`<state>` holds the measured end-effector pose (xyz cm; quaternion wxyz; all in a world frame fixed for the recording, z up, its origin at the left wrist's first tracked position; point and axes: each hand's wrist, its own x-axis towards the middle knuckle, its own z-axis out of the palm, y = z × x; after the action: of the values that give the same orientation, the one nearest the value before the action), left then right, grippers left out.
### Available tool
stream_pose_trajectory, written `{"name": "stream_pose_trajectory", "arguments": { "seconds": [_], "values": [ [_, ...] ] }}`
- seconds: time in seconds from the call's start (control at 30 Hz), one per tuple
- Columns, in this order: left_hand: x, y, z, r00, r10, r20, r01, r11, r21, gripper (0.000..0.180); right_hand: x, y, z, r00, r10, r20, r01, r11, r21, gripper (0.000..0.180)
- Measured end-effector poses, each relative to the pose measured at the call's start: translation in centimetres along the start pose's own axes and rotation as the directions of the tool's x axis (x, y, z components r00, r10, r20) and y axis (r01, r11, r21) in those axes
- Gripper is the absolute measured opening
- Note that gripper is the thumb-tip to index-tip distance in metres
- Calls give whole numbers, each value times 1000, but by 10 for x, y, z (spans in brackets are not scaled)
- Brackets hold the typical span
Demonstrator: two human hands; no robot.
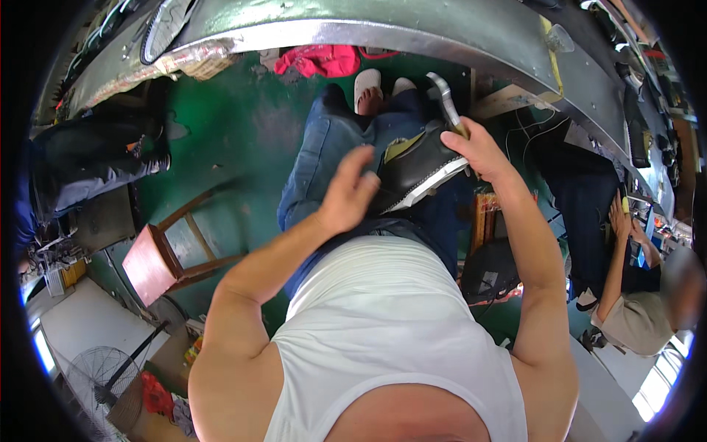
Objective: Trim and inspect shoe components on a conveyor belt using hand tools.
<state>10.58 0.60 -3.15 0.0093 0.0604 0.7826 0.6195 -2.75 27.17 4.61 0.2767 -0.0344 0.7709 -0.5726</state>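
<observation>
A black shoe (416,168) with a white sole edge and a stitched seam lies across my lap, its olive-coloured lining showing at the opening. My right hand (480,151) is closed at the shoe's right end, around a hammer (445,99) with a curved metal head and a yellowish handle. Beside the shoe's left end is my left hand (349,193), its thumb and fingers apart and somewhat blurred. Whether the left thumb touches the shoe is hard to make out.
A long metal-edged workbench (324,33) spans the far side. A wooden stool (158,261) stands at left, near a black floor fan (103,368). Another person (641,317) sits at right. A red cloth (320,60) lies under the bench.
</observation>
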Motion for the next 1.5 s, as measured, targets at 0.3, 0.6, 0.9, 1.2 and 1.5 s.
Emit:
{"name": "stream_pose_trajectory", "arguments": {
  "seconds": [0.3,0.6,0.9,1.2,1.5],
  "values": [
    [74,39,-35,687,-627,367,667,744,22,31,-21,-27,16,993,-116,36,121,980,-160,47],
    [86,39,-48,822,-489,294,501,865,38,21,-30,-55,27,985,-156,74,170,949,-265,54],
    [101,25,-108,533,-432,728,353,895,273,30,-27,-66,33,977,-140,164,181,946,-268,53],
    [80,87,-80,905,56,422,-201,931,305,110,0,-56,47,994,-46,-102,-1,907,-422,59],
    [80,32,-55,984,-108,141,162,872,-462,73,-40,-25,47,995,-59,82,47,989,139,24]
  ]
}}
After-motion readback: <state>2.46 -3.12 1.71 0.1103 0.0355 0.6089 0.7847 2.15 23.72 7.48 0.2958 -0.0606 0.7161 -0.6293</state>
